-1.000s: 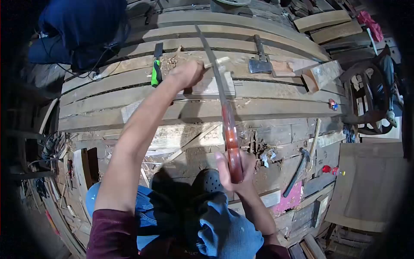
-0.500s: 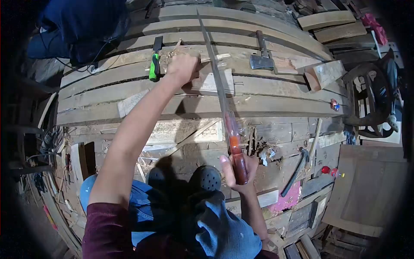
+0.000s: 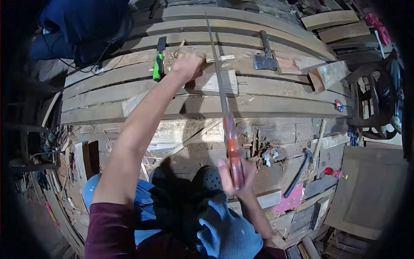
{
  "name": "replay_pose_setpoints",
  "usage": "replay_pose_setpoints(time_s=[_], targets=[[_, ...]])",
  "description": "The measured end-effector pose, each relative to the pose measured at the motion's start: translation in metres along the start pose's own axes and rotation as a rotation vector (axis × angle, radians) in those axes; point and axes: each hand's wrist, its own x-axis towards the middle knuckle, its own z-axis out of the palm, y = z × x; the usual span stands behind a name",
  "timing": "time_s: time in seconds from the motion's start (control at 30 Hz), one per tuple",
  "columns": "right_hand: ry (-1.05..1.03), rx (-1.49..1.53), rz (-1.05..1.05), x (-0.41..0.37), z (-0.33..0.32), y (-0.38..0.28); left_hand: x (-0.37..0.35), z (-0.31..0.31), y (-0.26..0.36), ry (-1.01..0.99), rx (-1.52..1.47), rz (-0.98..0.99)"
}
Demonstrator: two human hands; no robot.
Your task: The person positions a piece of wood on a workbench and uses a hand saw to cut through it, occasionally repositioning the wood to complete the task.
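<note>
My right hand (image 3: pixel 238 176) is wrapped round the reddish-brown handle of a saw (image 3: pixel 222 86). The saw's long narrow blade points away from me, over the edge of the slatted wooden bench (image 3: pixel 276 105). My left hand (image 3: pixel 188 64), its fingers curled, presses down on the bench at the far end of a short pale board (image 3: pixel 217 83); what its fingers grip is hidden. Just left of that hand lies a chisel (image 3: pixel 158 67) with a green and black handle. Wood shavings lie between the chisel and the hand.
A hatchet (image 3: pixel 265 61) and a wood block (image 3: pixel 330 76) lie on the bench's right. A black-handled hammer (image 3: pixel 298 174) and a red bottle (image 3: pixel 330 171) are on the plank floor. A carved chair part (image 3: pixel 373 97) stands right. Dark blue cloth (image 3: pixel 82 26) is at top left.
The saw and my right hand have moved slightly toward me. My left hand keeps its place on the bench, while the whole view has shifted a little.
</note>
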Motion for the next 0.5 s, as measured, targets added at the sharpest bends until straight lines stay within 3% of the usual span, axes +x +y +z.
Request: replay_pose_setpoints(time_s=[0.13,0.17,0.23,0.4,0.5], targets=[[0.041,0.032,-0.038,-0.010,-0.010,0.005,-0.004,0.015,-0.001,0.001,-0.028,0.023],[0.004,-0.047,0.040,0.007,-0.008,0.001,-0.002,0.015,-0.001,0.006,-0.054,0.050],[0.018,0.194,-0.016,0.035,0.011,0.011,-0.003,0.017,0.003,0.016,-0.051,0.010],[0.011,0.066,-0.098,-0.024,-0.011,-0.004,0.003,0.014,-0.001,0.035,0.030,0.000],[-0.014,0.022,-0.039,-0.006,-0.016,0.004,-0.001,0.026,0.005,-0.008,0.030,0.006]])
